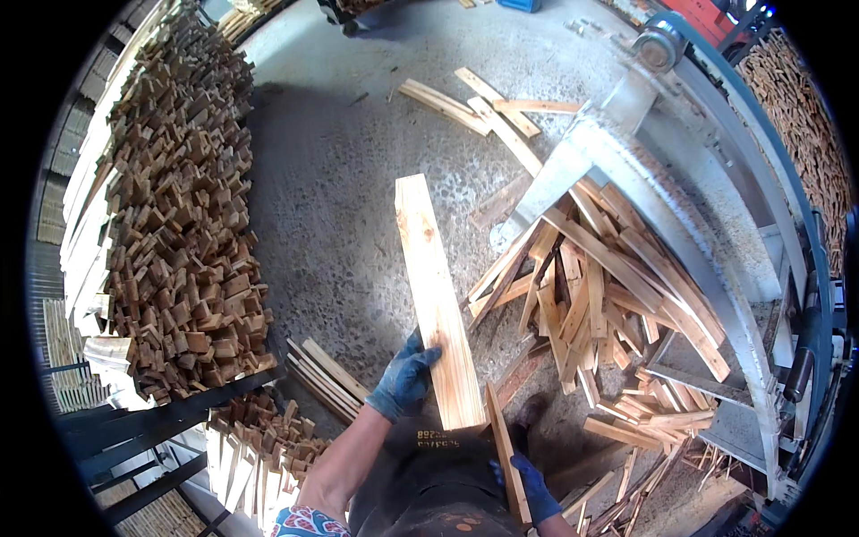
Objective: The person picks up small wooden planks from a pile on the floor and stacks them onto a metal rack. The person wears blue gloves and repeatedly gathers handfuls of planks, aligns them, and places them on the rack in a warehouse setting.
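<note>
My left hand (400, 379), in a blue work glove, is closed on the left edge of a broad, pale wooden board (431, 295) with a knot near its far end. The board points away from me, held up in front of my dark apron. Lower down on the right, my right hand (535, 494), gloved in blue as well, grips a second plank (506, 452), seen nearly edge-on. That plank's far end comes close to the near end of the broad board; I cannot tell whether they touch. Part of the right hand's fingers is hidden behind the plank.
A tall stack of short boards (183, 233) runs along the left, above a dark metal frame (170, 425). At right, a loose heap of planks (582, 295) lies under a pale metal machine (716, 259). Scattered boards (445, 106) and several slats (327, 380) lie on the concrete floor (313, 197).
</note>
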Demonstrator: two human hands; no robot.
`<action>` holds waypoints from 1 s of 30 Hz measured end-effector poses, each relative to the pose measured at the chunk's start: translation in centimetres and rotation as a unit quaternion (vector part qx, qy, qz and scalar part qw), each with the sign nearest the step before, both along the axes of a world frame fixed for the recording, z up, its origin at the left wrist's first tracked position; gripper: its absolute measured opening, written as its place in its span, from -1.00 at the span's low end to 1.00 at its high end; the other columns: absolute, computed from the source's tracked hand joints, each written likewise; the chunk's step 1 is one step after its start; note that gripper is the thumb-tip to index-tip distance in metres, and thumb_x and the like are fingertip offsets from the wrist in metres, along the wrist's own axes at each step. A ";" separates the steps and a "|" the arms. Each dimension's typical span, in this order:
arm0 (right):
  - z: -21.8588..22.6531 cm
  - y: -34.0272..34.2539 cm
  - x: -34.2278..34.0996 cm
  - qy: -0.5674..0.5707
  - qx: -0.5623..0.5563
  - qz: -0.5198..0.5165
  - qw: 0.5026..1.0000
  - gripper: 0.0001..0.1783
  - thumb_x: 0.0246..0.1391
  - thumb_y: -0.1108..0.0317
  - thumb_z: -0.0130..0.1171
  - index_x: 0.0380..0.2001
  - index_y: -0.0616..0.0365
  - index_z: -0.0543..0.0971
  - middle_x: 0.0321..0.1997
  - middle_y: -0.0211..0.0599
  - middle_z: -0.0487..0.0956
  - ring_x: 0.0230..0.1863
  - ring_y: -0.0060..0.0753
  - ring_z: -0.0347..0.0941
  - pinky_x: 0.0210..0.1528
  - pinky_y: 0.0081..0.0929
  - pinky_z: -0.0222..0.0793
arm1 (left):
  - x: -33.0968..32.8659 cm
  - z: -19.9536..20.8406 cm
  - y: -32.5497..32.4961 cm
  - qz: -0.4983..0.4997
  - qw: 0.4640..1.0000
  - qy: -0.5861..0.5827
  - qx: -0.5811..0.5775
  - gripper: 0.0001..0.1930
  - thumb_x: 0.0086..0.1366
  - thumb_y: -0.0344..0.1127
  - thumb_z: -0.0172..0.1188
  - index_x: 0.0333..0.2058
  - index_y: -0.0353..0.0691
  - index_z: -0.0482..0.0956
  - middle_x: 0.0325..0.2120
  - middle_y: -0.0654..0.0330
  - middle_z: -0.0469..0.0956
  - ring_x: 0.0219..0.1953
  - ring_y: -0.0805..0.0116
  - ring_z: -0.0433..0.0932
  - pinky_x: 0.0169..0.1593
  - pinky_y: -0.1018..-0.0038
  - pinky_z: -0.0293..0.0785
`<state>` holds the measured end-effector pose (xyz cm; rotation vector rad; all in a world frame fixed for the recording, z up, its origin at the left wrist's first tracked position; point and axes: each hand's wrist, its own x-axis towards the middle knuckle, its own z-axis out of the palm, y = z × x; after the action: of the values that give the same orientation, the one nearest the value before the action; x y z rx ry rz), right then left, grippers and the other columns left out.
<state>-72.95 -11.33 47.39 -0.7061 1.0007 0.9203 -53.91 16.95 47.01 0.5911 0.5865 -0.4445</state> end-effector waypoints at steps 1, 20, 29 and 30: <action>0.3 -0.3 -0.1 -0.002 -0.005 -0.002 1.000 -0.37 0.06 0.10 0.07 0.16 0.16 0.27 -0.09 -0.06 0.50 -0.24 -0.36 0.48 -0.24 -0.51 0.46 | -0.2 0.3 -0.3 0.000 1.000 -0.008 0.009 -0.35 0.17 -0.53 0.11 0.23 -0.09 0.14 0.05 0.21 0.36 0.04 0.23 0.40 0.14 0.23 0.35; 8.3 -7.7 -4.4 -0.108 -0.153 -0.236 0.954 -0.67 0.04 0.30 0.12 -0.11 0.16 0.40 -0.39 -0.21 0.51 -0.44 -0.37 0.47 -0.41 -0.47 0.45 | 7.4 21.4 -7.4 -0.129 0.921 -0.318 0.185 -0.45 0.12 -0.56 0.09 0.14 -0.24 0.27 -0.04 0.21 0.44 -0.01 0.36 0.40 0.10 0.42 0.29; 5.7 -17.3 -3.8 -0.123 -0.107 -0.277 0.947 -0.72 0.04 0.26 0.15 -0.18 0.12 0.46 -0.40 -0.32 0.52 -0.39 -0.42 0.45 -0.33 -0.47 0.41 | 15.7 34.3 -23.7 -0.212 0.929 -0.297 0.061 -0.42 0.09 -0.30 0.20 0.09 -0.34 0.28 -0.14 0.11 0.48 -0.14 0.29 0.52 -0.02 0.40 0.47; 5.8 -18.5 -3.0 -0.120 -0.111 -0.279 0.946 -0.71 0.04 0.26 0.15 -0.17 0.13 0.46 -0.38 -0.32 0.52 -0.38 -0.42 0.45 -0.32 -0.48 0.40 | 16.7 35.4 -26.6 -0.215 0.936 -0.277 0.036 -0.42 0.09 -0.30 0.21 0.08 -0.34 0.28 -0.14 0.12 0.48 -0.14 0.29 0.52 -0.02 0.40 0.47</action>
<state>-75.99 -29.85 53.21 -0.6521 1.0180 0.2223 -37.24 -9.60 82.41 0.8803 -0.0744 -0.6367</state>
